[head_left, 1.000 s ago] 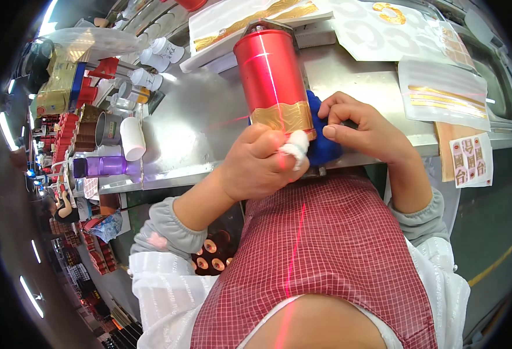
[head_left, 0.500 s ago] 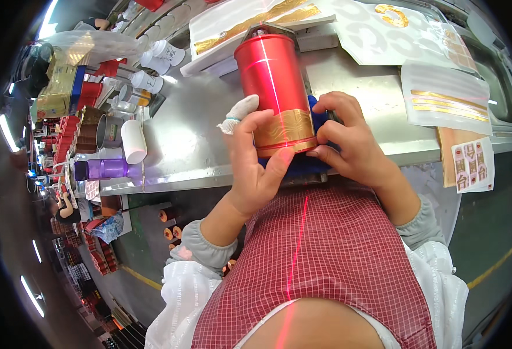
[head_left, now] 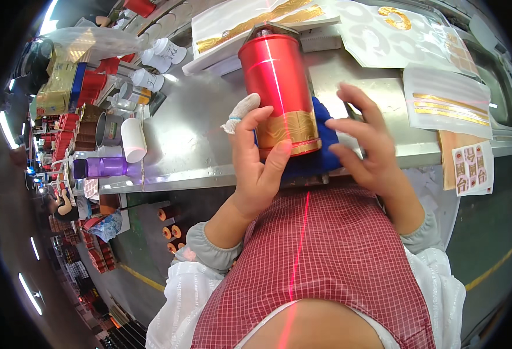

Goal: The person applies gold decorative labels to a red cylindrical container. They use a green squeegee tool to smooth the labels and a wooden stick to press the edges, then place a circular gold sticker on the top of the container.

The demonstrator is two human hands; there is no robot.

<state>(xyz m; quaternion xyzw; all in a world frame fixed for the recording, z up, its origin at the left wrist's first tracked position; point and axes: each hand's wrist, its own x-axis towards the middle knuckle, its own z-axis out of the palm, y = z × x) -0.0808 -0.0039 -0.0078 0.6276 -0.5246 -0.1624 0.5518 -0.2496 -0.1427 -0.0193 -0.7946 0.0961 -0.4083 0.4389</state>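
A shiny red cylinder (head_left: 273, 72) lies in front of me, its near end wrapped with a gold wavy-patterned band (head_left: 291, 129). Along its length runs a red laser line. My left hand (head_left: 254, 148) grips the near left side, thumb on the gold band; a white cover sits on one of its fingers. Blue cloth (head_left: 323, 152) shows under and beside the cylinder's near end. Off to the right of the cylinder, my right hand (head_left: 367, 139) is apart from it, fingers spread and slightly blurred, with nothing visible in them.
On the metal table (head_left: 192, 128), a sheet with gold strips (head_left: 451, 107) lies at right, beside a printed sticker sheet (head_left: 473, 168). Larger backing sheets (head_left: 378, 38) lie at the back. A purple bottle (head_left: 107, 167), a white cup (head_left: 133, 141) and several white cups stand left.
My right hand has let go of the cylinder's right side and moved right, its fingers opening. The cylinder has shifted slightly right, with my left hand still on it.
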